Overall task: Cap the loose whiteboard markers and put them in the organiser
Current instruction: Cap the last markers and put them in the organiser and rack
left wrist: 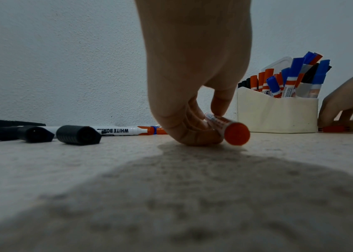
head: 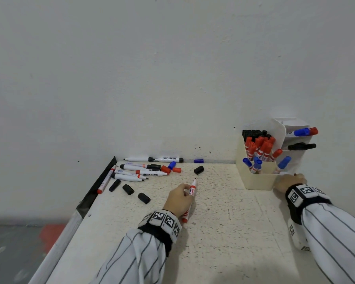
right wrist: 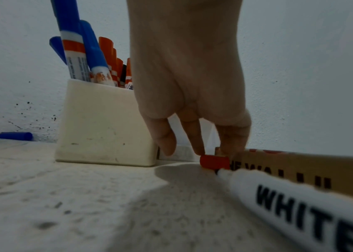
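My left hand [head: 184,192] grips an uncapped red whiteboard marker [head: 191,198] at mid-table, tip pointing away from me. In the left wrist view the left hand [left wrist: 210,122] has its fingers curled round the barrel, and the marker's red end [left wrist: 236,133] sits just above the table. My right hand [head: 294,177] is down beside the cream organiser [head: 258,179]. In the right wrist view the right hand [right wrist: 213,151] pinches a red cap [right wrist: 214,162] that lies on the table. The organiser [right wrist: 104,126] holds several capped red, blue and black markers.
Several uncapped markers [head: 141,171] lie at the back left with red and blue caps among them. Black caps [head: 198,170] [head: 143,198] [head: 128,189] lie loose. A white uncapped marker [right wrist: 300,201] rests against a cardboard box [right wrist: 300,170] by my right wrist. The table's left edge [head: 86,197] is close.
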{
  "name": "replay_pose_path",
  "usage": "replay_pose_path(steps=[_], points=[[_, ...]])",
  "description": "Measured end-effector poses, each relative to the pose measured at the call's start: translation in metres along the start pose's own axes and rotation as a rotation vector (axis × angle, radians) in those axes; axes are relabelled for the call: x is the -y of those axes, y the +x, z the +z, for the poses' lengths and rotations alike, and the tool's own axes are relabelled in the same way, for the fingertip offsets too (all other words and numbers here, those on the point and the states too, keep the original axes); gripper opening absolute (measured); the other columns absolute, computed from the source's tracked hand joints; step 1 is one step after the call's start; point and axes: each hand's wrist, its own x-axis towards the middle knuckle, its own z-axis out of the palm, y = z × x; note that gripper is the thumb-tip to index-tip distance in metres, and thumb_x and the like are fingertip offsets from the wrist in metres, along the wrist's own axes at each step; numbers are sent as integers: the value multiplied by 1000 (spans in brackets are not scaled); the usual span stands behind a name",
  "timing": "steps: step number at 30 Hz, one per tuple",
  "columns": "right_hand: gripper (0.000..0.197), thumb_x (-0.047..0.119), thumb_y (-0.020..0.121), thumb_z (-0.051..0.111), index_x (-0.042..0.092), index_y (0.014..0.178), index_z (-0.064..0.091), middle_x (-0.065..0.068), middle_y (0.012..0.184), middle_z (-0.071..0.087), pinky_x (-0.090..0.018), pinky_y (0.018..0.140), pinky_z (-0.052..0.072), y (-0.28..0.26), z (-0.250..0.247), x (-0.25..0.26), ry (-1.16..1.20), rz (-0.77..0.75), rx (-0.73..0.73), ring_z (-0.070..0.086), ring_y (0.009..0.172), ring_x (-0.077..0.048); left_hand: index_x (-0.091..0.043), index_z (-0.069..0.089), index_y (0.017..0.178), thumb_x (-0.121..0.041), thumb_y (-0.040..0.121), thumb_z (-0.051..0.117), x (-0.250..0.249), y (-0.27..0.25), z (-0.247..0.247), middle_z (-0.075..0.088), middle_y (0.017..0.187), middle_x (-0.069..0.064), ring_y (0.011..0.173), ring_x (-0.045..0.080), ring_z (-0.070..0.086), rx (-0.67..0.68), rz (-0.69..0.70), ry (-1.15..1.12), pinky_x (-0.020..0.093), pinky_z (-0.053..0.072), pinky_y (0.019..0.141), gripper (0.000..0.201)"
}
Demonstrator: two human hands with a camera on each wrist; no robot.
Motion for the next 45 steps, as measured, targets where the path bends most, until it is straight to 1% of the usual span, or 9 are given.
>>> replay_pose_path(steps=[3, 7, 11, 19, 25, 31, 36, 39, 45], points=[[34, 27, 95, 41, 16, 127, 50, -11, 132, 52, -36, 106, 37, -3, -7, 0, -72, -79, 45, 49, 120, -28, -17, 46, 131, -16, 95, 47, 1, 1, 0, 55, 109, 1, 98, 18, 60, -2, 10, 44, 31, 53, 87, 36], [35, 20, 97, 42, 15, 131, 47, -6, 135, 51, -29, 106, 33, -12, -12, -2, -175, -150, 62, 48, 125, -22, -18, 46, 131, -17, 95, 47, 1, 1, 0, 57, 111, 2, 99, 19, 61, -13, 22, 62, 34, 53, 87, 37], [25, 18, 93, 48, 14, 116, 58, -5, 123, 60, -26, 99, 41, -16, -15, -6, -155, -245, 54, 55, 113, -22, -16, 47, 130, -19, 96, 46, 1, 0, 0, 56, 94, -4, 79, 8, 55, -35, 83, 43, 19, 44, 63, 34], [11, 12, 83, 56, 16, 73, 59, -3, 82, 64, -23, 65, 43, -42, -22, -15, 48, -380, 68, 60, 82, -20, -17, 48, 128, -19, 100, 35, 0, -2, 6, 54, 79, -5, 55, 6, 43, -51, 143, 36, 8, 32, 40, 32], [16, 17, 97, 47, 16, 84, 57, 0, 73, 57, -17, 55, 47, -78, -34, 7, 340, -518, 402, 53, 61, -10, -19, 50, 127, -19, 93, 56, -3, -8, 4, 51, 96, -5, 76, 3, 50, -10, 188, 75, 13, 37, 58, 35], [14, 11, 93, 53, 7, 105, 60, -2, 85, 61, -18, 66, 49, -106, -26, 48, 609, -683, 250, 58, 72, -11, -21, 55, 121, -17, 92, 57, -1, -7, 2, 53, 92, -5, 76, 8, 52, -39, 207, 64, 15, 40, 60, 30], [13, 14, 93, 54, 14, 104, 60, 0, 95, 56, -18, 72, 42, -120, -16, 75, 529, -775, 107, 55, 83, -12, -24, 55, 108, -15, 90, 59, -1, -6, 3, 57, 97, -4, 83, 10, 55, -67, 225, -4, 20, 47, 69, 20], [14, 7, 91, 55, 11, 104, 58, -3, 94, 51, -18, 61, 46, -126, -10, 82, 576, -768, 121, 55, 77, -16, -24, 57, 103, -16, 92, 56, 0, -6, 4, 57, 94, -6, 84, 9, 55, -74, 245, -21, 21, 46, 69, 14], [18, 0, 84, 61, 7, 100, 63, 15, 83, 51, -4, 63, 42, -133, -1, 88, 685, -771, 73, 50, 74, 1, -25, 62, 103, -16, 92, 56, 2, -3, 3, 59, 91, -5, 85, 13, 56, -33, 272, 7, 31, 49, 79, 16]])
